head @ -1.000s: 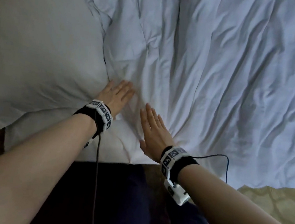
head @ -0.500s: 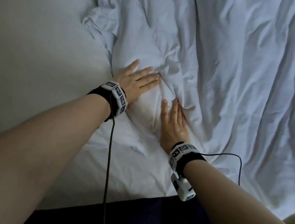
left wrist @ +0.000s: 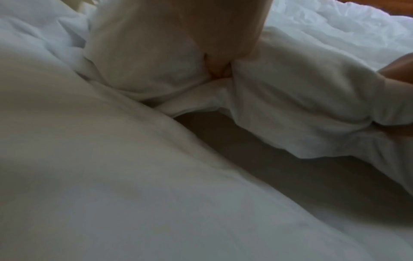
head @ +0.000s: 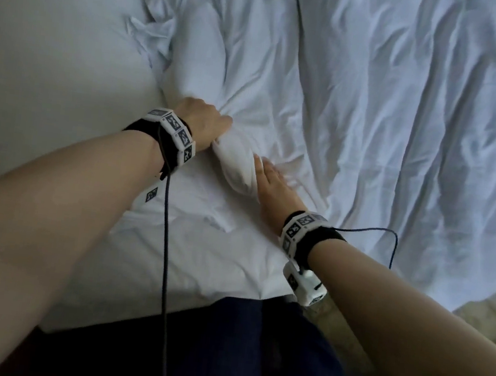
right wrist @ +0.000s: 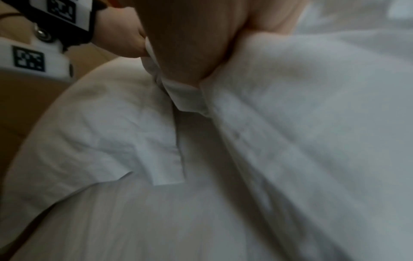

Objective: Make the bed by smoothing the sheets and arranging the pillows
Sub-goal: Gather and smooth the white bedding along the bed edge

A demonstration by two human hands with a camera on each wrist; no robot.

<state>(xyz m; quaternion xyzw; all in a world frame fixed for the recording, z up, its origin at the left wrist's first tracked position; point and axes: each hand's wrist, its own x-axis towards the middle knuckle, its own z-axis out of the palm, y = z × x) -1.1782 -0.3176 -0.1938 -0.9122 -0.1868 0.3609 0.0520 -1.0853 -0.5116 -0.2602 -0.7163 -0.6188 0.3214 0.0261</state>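
A crumpled white sheet (head: 390,111) covers most of the bed. A smooth white pillow (head: 53,54) lies at the left. My left hand (head: 216,131) is clenched into a fist on a bunched fold of the sheet (head: 237,164) beside the pillow. My right hand (head: 265,174) grips the same fold from the near side, thumb along it, fingers hidden under the cloth. In the left wrist view the left hand (left wrist: 216,65) is buried in the cloth. In the right wrist view the right hand (right wrist: 185,49) pinches the hemmed edge (right wrist: 185,98) of the sheet.
A flatter white under-sheet (head: 200,260) runs to the near bed edge. My dark trousers (head: 235,358) stand against that edge. A beige floor (head: 494,311) shows at the lower right. Cables hang from both wrist bands.
Both hands lay flat on the sheet before. They have since curled and gathered a fold of it between them, lifting it into a bunch beside the pillow.
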